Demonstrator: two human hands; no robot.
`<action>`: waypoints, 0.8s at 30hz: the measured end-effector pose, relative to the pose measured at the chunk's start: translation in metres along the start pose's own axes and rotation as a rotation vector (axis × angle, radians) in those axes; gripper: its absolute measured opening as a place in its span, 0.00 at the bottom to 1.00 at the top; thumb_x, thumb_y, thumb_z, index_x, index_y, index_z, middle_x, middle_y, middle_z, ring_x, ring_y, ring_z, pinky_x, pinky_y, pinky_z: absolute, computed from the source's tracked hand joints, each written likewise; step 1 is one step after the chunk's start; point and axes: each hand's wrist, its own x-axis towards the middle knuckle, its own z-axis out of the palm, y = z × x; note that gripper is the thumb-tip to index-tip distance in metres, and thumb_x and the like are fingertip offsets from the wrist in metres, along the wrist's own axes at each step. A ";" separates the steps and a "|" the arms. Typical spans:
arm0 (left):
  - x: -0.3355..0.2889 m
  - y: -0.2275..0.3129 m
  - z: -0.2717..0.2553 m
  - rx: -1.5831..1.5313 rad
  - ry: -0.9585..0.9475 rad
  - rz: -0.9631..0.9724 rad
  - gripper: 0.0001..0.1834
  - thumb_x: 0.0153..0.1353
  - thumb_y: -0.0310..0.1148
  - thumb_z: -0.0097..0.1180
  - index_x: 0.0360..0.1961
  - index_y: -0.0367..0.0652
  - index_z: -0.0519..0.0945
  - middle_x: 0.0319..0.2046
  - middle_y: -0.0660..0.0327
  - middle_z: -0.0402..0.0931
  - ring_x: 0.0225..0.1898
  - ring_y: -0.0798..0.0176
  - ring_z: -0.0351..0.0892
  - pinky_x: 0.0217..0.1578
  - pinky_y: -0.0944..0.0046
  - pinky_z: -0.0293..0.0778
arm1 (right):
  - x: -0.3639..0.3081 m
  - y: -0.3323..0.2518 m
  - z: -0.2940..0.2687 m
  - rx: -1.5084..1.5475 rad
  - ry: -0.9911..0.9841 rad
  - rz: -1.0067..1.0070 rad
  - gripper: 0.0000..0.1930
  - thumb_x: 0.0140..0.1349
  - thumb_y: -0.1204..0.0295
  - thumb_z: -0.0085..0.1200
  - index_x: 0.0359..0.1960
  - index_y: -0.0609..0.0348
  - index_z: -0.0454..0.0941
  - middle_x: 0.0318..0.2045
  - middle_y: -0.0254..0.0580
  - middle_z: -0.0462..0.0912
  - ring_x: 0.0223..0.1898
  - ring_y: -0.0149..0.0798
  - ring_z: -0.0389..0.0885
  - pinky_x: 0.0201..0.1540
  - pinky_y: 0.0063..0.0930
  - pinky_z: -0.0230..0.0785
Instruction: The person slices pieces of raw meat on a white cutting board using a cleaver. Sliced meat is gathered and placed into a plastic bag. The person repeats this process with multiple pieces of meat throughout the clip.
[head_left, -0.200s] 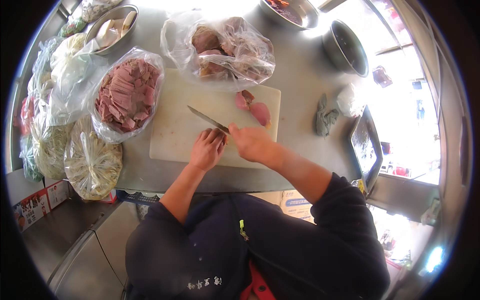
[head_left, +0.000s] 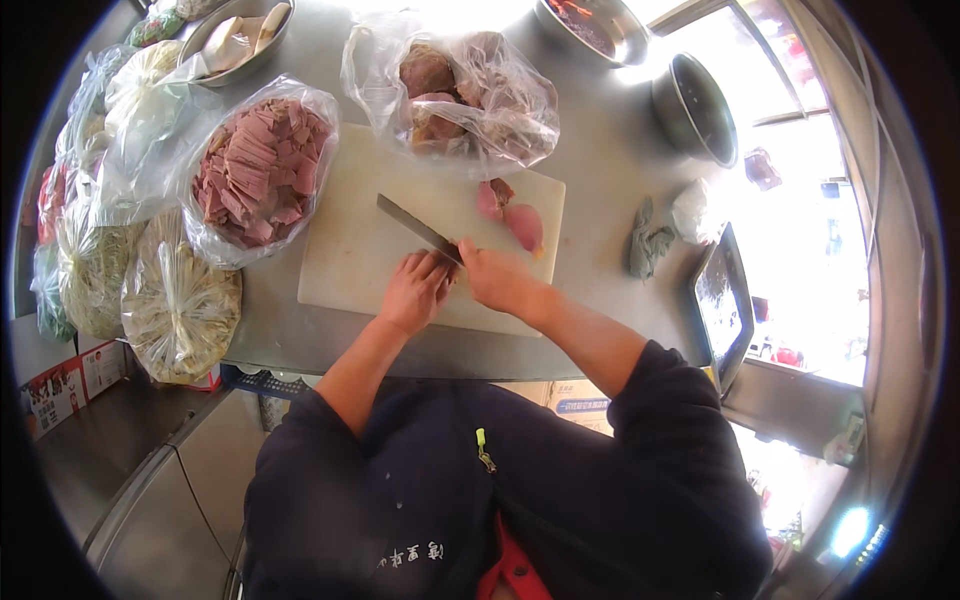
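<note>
My right hand [head_left: 497,276] is wrapped round the handle of a kitchen knife [head_left: 418,228], whose blade points up and to the left over the white cutting board [head_left: 340,255]. Just left of the handle, my left hand [head_left: 416,291] has its fingers bent and pressed down on a piece of meat, which they almost wholly hide. Two pink chunks of cooked meat [head_left: 523,226] lie on the right part of the board. Left of the board, an opened plastic bag holds a heap of sliced meat [head_left: 262,170].
Behind the board sits a clear bag of large meat chunks [head_left: 430,72]. Filled plastic bags [head_left: 182,300] crowd the left side. Metal bowls [head_left: 694,108] stand at the back right and back left [head_left: 240,67]. A crumpled grey-green cloth or bag [head_left: 650,240] and a dark-rimmed tray [head_left: 724,300] lie to the right.
The knife blade has tilted, so more of its broad side shows. Both hands keep nearly the same place on the board; the whole view has shifted slightly.
</note>
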 end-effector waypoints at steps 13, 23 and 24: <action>-0.009 -0.007 0.003 -0.003 0.111 0.038 0.11 0.54 0.26 0.63 0.40 0.43 0.82 0.46 0.60 0.79 0.51 0.52 0.77 0.51 0.54 0.75 | -0.001 -0.023 -0.017 -0.101 -0.024 -0.034 0.17 0.65 0.73 0.50 0.53 0.64 0.66 0.31 0.57 0.86 0.33 0.62 0.85 0.34 0.54 0.76; -0.013 -0.004 0.009 -0.006 0.128 0.056 0.14 0.53 0.26 0.64 0.43 0.42 0.83 0.49 0.56 0.79 0.54 0.50 0.77 0.53 0.52 0.76 | -0.011 -0.011 0.017 -0.110 0.042 -0.036 0.20 0.65 0.73 0.50 0.57 0.66 0.66 0.31 0.59 0.85 0.34 0.63 0.85 0.35 0.56 0.75; -0.010 -0.005 0.008 -0.014 0.122 0.072 0.14 0.53 0.26 0.64 0.43 0.42 0.83 0.50 0.56 0.79 0.54 0.50 0.77 0.53 0.52 0.76 | -0.009 0.001 0.035 -0.130 0.096 -0.039 0.20 0.65 0.73 0.50 0.57 0.66 0.66 0.31 0.59 0.85 0.34 0.62 0.85 0.35 0.55 0.75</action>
